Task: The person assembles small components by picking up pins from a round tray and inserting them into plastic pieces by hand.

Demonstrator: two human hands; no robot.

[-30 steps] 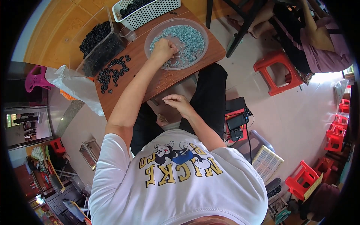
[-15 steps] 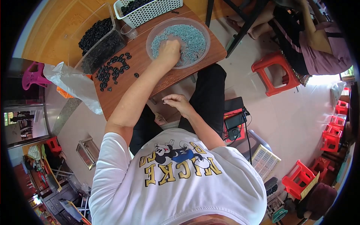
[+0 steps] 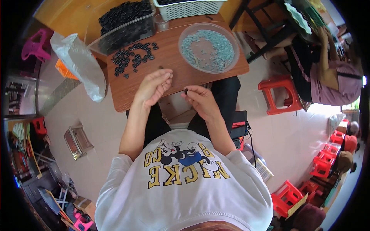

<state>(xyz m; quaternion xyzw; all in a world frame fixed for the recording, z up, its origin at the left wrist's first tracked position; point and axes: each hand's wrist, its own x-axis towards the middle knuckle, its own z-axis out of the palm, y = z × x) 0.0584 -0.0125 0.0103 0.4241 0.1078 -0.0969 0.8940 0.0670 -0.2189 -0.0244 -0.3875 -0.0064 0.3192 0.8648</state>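
Note:
My left hand (image 3: 156,86) is over the table's front edge, thumb and fingers pinched together; whatever is between them is too small to make out. To its right, my right hand (image 3: 201,101) holds a small black round piece (image 3: 186,91) between thumb and fingertips. Just beyond the left fingers, a single black piece (image 3: 161,67) lies on the brown wooden table (image 3: 169,57). A group of loose black pieces (image 3: 131,59) is spread at the table's left. On the right stands a round clear plastic tub (image 3: 236,52) with many small bluish-silver metal pieces.
At the back are a clear bin (image 3: 115,42) heaped with black pieces, a small clear cup (image 3: 162,22) and a white perforated basket (image 3: 192,10). A pale plastic bag (image 3: 79,63) hangs by the table's left edge. Another person (image 3: 327,73) sits at right, beyond a red stool (image 3: 280,94).
My left hand has come out of the tub and back toward me, beside the right hand. The right hand has lifted, and the black piece in it now shows. The view has shifted.

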